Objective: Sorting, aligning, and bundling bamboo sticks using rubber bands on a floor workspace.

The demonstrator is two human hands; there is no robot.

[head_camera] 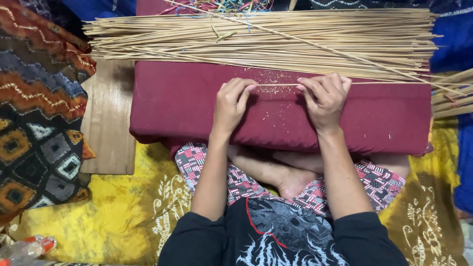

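A single thin bamboo stick (pixel 379 83) lies across a maroon cushion (pixel 187 103) on my lap. My left hand (pixel 231 101) pinches the stick's left end. My right hand (pixel 325 96) grips the same stick a short way to the right. The stick runs on past my right hand toward the cushion's right edge. Fine pale shavings (pixel 268 78) are scattered on the cushion just beyond my fingers. A thick bundle of long bamboo sticks (pixel 266 39) lies across the far edge of the cushion.
A wooden board (pixel 106 123) lies left of the cushion. A patterned cloth (pixel 34 98) covers the far left, and yellow patterned fabric (pixel 118 212) covers the floor. More sticks (pixel 451 96) poke in at the right edge. Plastic bottles (pixel 24 246) lie at the bottom left.
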